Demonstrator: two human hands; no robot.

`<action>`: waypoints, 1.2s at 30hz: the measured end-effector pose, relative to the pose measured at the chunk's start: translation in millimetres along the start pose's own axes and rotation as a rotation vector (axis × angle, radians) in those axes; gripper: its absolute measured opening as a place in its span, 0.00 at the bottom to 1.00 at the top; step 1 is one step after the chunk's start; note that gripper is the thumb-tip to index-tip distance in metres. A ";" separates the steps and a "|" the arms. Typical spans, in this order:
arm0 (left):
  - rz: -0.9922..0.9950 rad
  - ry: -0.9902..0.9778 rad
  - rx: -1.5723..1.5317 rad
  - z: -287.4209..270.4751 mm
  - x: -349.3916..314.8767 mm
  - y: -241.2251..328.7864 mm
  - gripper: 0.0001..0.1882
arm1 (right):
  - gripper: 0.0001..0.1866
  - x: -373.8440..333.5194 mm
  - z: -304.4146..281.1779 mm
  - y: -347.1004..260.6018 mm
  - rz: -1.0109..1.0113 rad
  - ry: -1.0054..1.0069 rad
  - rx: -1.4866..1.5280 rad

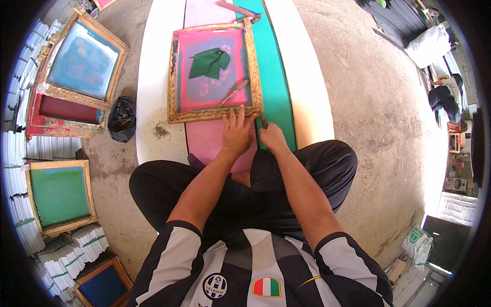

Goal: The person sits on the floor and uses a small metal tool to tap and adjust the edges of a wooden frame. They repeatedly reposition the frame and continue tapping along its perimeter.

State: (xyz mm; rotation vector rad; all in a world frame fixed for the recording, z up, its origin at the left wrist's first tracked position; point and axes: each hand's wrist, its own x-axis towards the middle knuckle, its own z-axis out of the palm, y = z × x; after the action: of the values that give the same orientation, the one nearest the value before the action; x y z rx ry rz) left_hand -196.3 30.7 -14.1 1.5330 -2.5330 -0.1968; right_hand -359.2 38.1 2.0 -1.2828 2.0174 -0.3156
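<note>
A wooden screen-printing frame (pixel 174 71) with a pinkish-blue mesh lies flat in front of me. My left hand (pixel 238 135) rests on its near rail, fingers stretched out. In my right hand (pixel 273 138), closed fingers grip a thin dark tool (pixel 263 121). The tool's far end is at the frame's near right corner; its kind is hard to make out. On the mesh lie a crumpled dark green cloth (pixel 209 63) and, nearer the front rail, a screwdriver (pixel 233 93). A tool with a wooden handle, seemingly a hammer (pixel 236 8), lies beyond the far right corner.
The long board under the frame has white, pink and green stripes (pixel 281 92). A black plastic bag (pixel 122 120) stands on the floor at left. Further left are a blue screen frame (pixel 82 56), a green one (pixel 60 197) and stacked white sheets (pixel 76 256). A person (pixel 446 97) is at far right.
</note>
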 end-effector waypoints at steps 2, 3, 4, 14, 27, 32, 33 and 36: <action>0.000 0.004 0.003 1.3 -0.2 -0.6 0.46 | 0.22 0.7 2.1 0.8 0.011 -0.004 -0.011; -0.002 0.008 0.001 2.3 -0.6 -1.4 0.45 | 0.22 0.4 2.3 -0.7 0.016 -0.007 -0.016; -0.004 0.012 -0.001 3.3 -1.0 -2.2 0.45 | 0.22 0.4 2.3 -2.3 0.011 -0.014 -0.024; -0.012 0.065 0.006 12.4 -0.3 -1.6 0.43 | 0.18 -6.0 0.9 -16.6 0.005 0.000 -0.077; -0.014 0.077 0.008 13.5 -0.9 0.1 0.43 | 0.17 4.0 -19.9 -23.2 0.246 -0.272 0.346; -0.001 0.122 0.013 18.5 -0.3 1.5 0.45 | 0.16 16.1 -20.1 -12.2 0.238 -0.312 0.310; 0.006 0.125 0.010 18.2 -0.2 1.7 0.44 | 0.15 20.8 -20.0 -8.9 0.238 -0.317 0.288; 0.013 0.142 0.026 17.8 -0.9 1.2 0.44 | 0.12 26.6 -25.7 -13.3 0.328 -0.383 0.346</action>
State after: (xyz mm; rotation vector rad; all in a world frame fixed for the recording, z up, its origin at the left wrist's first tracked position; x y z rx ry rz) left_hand -200.7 32.4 -31.2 1.4830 -2.4441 -0.0512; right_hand -374.1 4.6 16.0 -0.7207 1.7154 -0.2285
